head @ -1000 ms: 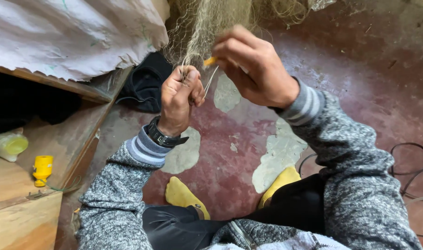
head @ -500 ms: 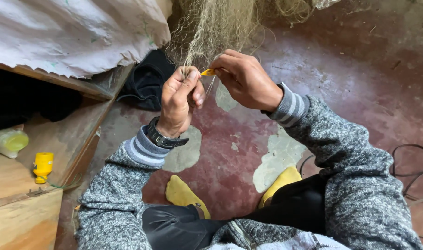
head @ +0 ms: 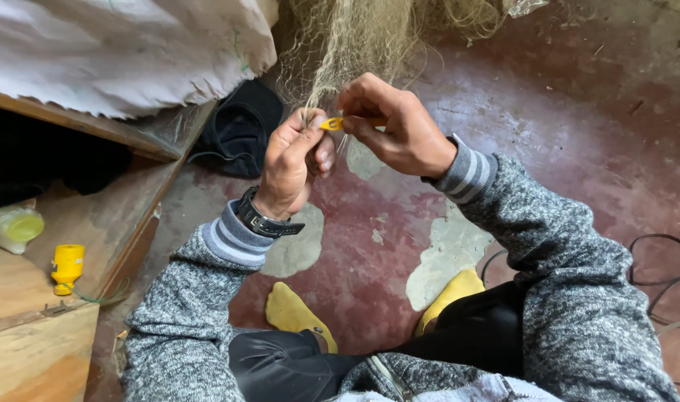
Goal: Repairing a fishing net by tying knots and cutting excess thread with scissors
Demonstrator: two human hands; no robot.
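Fishing net [head: 370,45] hung in front of me, a strand pinched in my left hand [head: 292,160]; my right hand [head: 399,130] gripped the yellow netting needle [head: 332,123] touching that pinch. I judged the fine mesh could snag the needle tip or slip from the pinch if tension eased.

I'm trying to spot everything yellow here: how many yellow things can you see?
5: a netting needle pinched in the right hand beside the left hand, two socks on the floor, a spool and a yellowish bag on the wooden bench. Others may be hidden.

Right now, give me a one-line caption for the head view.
Left hand pinches fishing net strands while right hand works a yellow netting needle above a red floor.
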